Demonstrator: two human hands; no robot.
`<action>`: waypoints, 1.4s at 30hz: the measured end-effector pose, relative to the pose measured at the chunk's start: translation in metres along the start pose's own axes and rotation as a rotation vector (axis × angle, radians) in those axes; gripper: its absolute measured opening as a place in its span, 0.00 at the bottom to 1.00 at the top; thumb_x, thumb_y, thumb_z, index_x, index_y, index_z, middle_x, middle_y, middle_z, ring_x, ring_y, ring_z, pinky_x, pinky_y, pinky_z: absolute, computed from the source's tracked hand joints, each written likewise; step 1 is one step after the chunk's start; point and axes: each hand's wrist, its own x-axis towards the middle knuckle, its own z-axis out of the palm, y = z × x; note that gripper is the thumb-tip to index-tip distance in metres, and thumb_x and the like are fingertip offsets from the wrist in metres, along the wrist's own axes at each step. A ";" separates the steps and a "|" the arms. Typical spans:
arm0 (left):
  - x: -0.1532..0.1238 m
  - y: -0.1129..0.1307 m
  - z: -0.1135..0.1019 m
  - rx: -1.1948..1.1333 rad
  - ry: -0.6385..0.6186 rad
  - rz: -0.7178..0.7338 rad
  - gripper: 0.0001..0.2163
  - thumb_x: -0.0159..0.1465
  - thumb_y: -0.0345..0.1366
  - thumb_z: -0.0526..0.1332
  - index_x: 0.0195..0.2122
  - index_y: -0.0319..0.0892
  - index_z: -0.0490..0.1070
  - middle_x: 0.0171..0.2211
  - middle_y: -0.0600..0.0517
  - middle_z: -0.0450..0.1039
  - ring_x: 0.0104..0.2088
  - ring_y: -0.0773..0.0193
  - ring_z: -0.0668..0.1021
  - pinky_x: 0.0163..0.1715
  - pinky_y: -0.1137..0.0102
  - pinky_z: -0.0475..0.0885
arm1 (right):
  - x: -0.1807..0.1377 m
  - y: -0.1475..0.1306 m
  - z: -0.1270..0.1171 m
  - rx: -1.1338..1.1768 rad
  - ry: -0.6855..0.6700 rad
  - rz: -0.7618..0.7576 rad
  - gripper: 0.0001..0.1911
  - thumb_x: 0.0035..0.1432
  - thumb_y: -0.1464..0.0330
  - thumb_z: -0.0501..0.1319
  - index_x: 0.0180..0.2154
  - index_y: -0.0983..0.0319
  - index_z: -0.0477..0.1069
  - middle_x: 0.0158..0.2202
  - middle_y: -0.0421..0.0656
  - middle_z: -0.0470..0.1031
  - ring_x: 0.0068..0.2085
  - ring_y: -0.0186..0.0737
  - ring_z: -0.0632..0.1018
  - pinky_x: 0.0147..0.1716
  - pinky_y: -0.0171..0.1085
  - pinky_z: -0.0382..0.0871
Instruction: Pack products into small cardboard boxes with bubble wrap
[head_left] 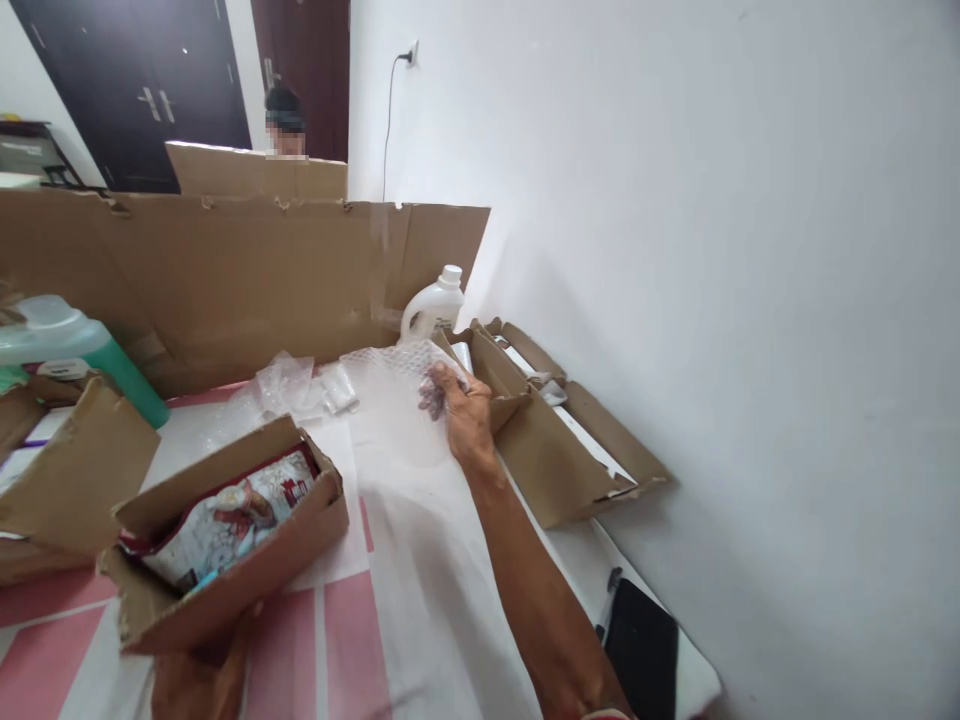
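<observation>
Left hand (196,682) is gripping the open box (225,592) from beneath; beyond the box, right hand (466,412) is pinching clear bubble wrap (386,400).

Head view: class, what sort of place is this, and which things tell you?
Probably a room in a home used for packing parcels: the left hand holds an open carton, the right hand grips bubble wrap, folded cartons lie by the wall, and dark doors stand behind.
</observation>
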 end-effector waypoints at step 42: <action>-0.080 -0.045 -0.039 -0.198 -0.503 -0.662 0.22 0.49 0.54 0.73 0.33 0.42 0.71 0.25 0.59 0.69 0.24 0.65 0.76 0.26 0.71 0.74 | -0.306 0.045 -0.103 -0.737 -1.046 -0.220 0.40 0.54 0.53 0.73 0.62 0.62 0.64 0.58 0.53 0.73 0.60 0.54 0.71 0.63 0.50 0.65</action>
